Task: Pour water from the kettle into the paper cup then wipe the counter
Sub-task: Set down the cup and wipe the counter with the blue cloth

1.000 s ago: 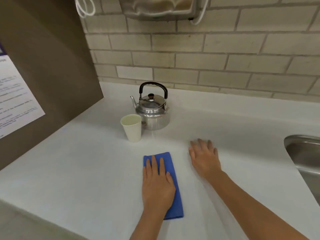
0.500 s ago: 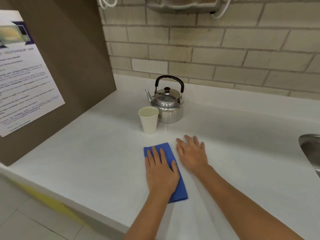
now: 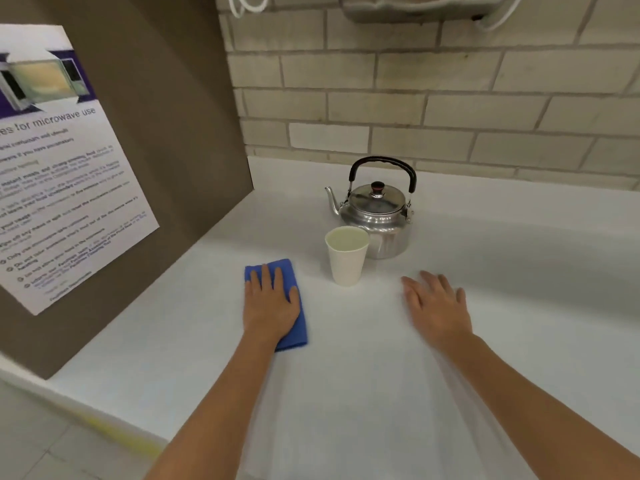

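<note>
A white paper cup (image 3: 346, 261) with water in it stands upright on the white counter (image 3: 349, 396). Touching it from behind is a steel kettle (image 3: 377, 216) with a black handle, lid on, spout pointing left. My left hand (image 3: 270, 306) presses flat on a folded blue cloth (image 3: 300, 327), which lies on the counter left of the cup. Its fingers cover most of the cloth. To the right of the cup, my right hand (image 3: 438, 308) rests palm down on the counter with fingers spread and nothing in it.
A brown side panel (image 3: 180, 133) with a microwave notice (image 3: 59, 174) closes the counter on the left. A brick wall (image 3: 450, 109) runs along the back, with a metal dispenser (image 3: 415, 8) mounted high. The counter's front edge (image 3: 104, 415) drops to the floor at lower left.
My left hand has slid the blue cloth leftward, from in front of the cup to its left side. My right hand now lies farther from the left one. The view swung left.
</note>
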`<state>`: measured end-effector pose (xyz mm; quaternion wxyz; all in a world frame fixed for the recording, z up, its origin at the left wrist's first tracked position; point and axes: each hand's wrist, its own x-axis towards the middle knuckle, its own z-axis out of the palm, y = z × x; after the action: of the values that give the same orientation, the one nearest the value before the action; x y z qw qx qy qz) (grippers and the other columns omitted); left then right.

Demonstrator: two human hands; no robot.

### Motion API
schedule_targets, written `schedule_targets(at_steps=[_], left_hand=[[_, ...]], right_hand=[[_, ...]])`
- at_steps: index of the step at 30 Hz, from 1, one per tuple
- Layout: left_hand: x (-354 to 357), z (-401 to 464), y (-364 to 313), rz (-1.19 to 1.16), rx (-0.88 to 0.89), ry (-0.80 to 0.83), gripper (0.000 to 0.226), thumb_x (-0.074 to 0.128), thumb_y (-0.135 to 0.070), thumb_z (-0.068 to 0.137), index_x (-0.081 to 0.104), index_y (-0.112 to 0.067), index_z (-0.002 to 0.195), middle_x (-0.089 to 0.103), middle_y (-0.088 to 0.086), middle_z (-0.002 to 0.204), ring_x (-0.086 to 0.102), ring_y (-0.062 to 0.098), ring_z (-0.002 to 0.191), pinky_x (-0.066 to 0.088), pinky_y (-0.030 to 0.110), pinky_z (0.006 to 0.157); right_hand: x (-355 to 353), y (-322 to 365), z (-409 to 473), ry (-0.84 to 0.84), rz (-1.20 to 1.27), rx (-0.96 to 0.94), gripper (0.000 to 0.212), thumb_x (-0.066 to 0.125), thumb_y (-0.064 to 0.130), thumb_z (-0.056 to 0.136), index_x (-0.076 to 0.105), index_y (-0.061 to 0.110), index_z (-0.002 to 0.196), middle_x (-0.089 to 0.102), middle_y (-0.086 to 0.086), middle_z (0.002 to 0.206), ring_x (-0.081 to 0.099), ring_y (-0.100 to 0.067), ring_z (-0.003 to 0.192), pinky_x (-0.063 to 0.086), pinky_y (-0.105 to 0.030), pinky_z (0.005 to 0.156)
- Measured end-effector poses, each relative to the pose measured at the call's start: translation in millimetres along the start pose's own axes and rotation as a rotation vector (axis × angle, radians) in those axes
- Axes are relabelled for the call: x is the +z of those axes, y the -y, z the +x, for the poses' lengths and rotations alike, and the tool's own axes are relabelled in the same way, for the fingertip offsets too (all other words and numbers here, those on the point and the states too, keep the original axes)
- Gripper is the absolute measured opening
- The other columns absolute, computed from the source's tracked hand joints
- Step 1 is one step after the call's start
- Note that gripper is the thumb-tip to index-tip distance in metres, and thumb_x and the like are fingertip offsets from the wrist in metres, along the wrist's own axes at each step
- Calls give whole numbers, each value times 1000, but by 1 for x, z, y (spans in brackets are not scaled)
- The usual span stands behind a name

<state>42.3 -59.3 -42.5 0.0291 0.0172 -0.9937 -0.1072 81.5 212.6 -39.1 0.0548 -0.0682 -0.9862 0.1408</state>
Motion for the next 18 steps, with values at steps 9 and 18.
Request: schedule_targets(at_steps=[9, 18], left_hand=[[-5, 12, 82, -84, 124, 0, 61, 24, -43, 96, 5, -17, 148, 1, 10, 159, -1, 26, 146, 2, 38, 119], [5, 172, 8, -14, 210, 116, 58, 18, -38, 98, 2, -13, 148, 1, 13, 158, 0, 33, 145, 2, 43, 120]], right_hand=[[-2, 22, 14, -19, -61, 170, 39, 25, 35, 97, 37, 36, 134, 32, -1, 147, 22, -24, 136, 20, -50, 108], [3, 24, 31, -41, -95, 248, 39, 24, 34, 96, 39, 36, 132, 35, -2, 146, 26, -23, 135, 23, -47, 108]])
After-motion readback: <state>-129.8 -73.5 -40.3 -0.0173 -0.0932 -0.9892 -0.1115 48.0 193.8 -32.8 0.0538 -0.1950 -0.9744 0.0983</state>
